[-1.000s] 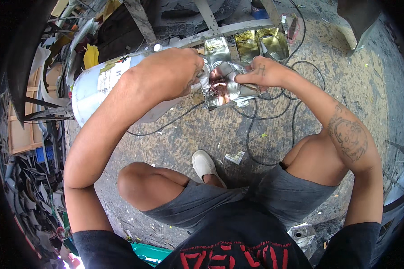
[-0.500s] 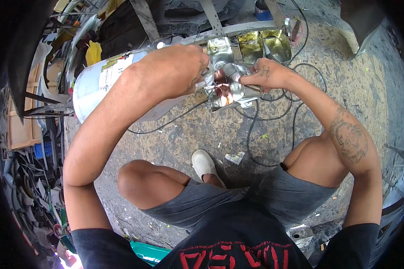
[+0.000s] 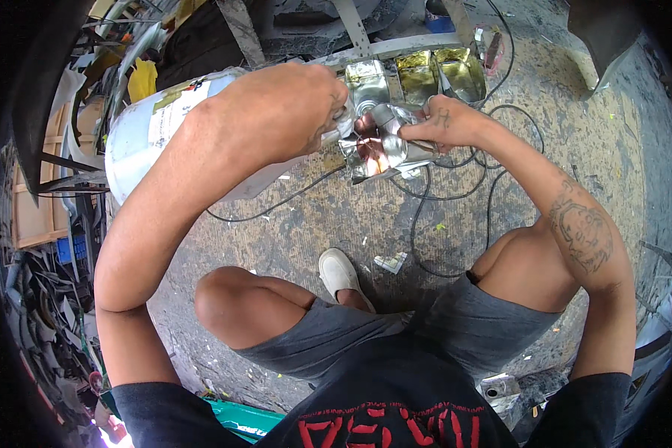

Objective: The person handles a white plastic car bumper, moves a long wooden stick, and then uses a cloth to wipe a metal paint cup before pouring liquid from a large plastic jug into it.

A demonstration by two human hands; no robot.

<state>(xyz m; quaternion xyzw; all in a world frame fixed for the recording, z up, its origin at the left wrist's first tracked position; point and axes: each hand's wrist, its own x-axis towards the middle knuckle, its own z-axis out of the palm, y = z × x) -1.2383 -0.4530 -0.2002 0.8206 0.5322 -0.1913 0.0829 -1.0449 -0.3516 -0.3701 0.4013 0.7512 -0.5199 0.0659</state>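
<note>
My left hand is closed at the right end of a large white plastic container, which lies tilted behind my left forearm. Its mouth and most of my left fingers are hidden. Close by, my right hand pinches the edge of a shiny, cut-open metal tin. Inside the tin is a reddish-brown tint; I cannot tell whether this is liquid or reflection. Just beyond stand a silver square tin and two open gold-lined tins, one of them a yellowish tin.
A black cable loops over the worn floor right of the tins. A metal frame crosses behind them. Scrap pieces are heaped at the left. A blue pot stands at the back.
The white container and my left forearm have shifted slightly to the left. My right hand and the tin have hardly moved.
</note>
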